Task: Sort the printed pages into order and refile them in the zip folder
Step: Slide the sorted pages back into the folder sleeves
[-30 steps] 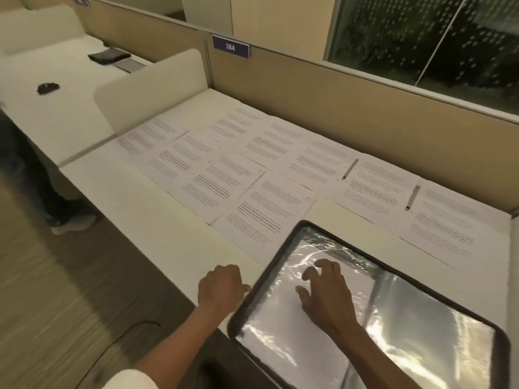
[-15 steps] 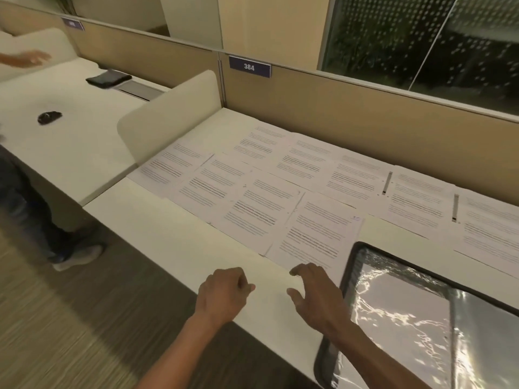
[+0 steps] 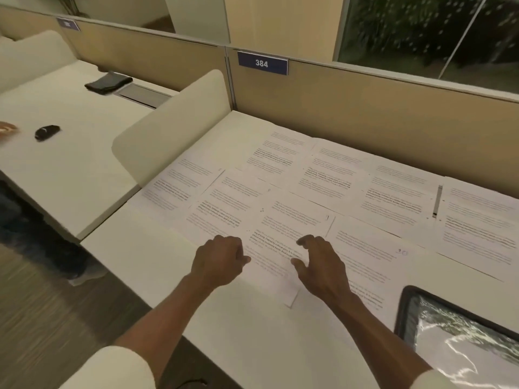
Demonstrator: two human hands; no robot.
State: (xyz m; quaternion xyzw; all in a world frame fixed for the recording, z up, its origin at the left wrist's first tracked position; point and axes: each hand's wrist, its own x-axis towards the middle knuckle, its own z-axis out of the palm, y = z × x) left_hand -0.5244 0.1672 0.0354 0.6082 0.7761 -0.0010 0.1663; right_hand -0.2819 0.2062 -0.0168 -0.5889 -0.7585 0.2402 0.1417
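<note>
Several printed pages (image 3: 331, 181) lie spread in two rows across the white desk (image 3: 146, 259). My left hand (image 3: 217, 261) hovers over the near edge of a front-row page with its fingers curled into a loose fist, holding nothing. My right hand (image 3: 323, 265) is just to its right, over the same page (image 3: 273, 248), with bent, spread fingers, also holding nothing. The zip folder (image 3: 460, 338), black-rimmed with a shiny clear face, lies at the lower right corner of the desk, apart from both hands.
A tan partition (image 3: 365, 108) with a "384" label (image 3: 262, 63) backs the desk. A cream side divider (image 3: 168, 127) separates a neighbouring desk that carries a black mouse (image 3: 47, 132) and a dark pouch (image 3: 108, 82). Another person's shoe (image 3: 84, 273) is on the floor at left.
My view has swung left, so the folder slid to the lower right. My right hand left the folder's face and both hands now hover over a front-row page.
</note>
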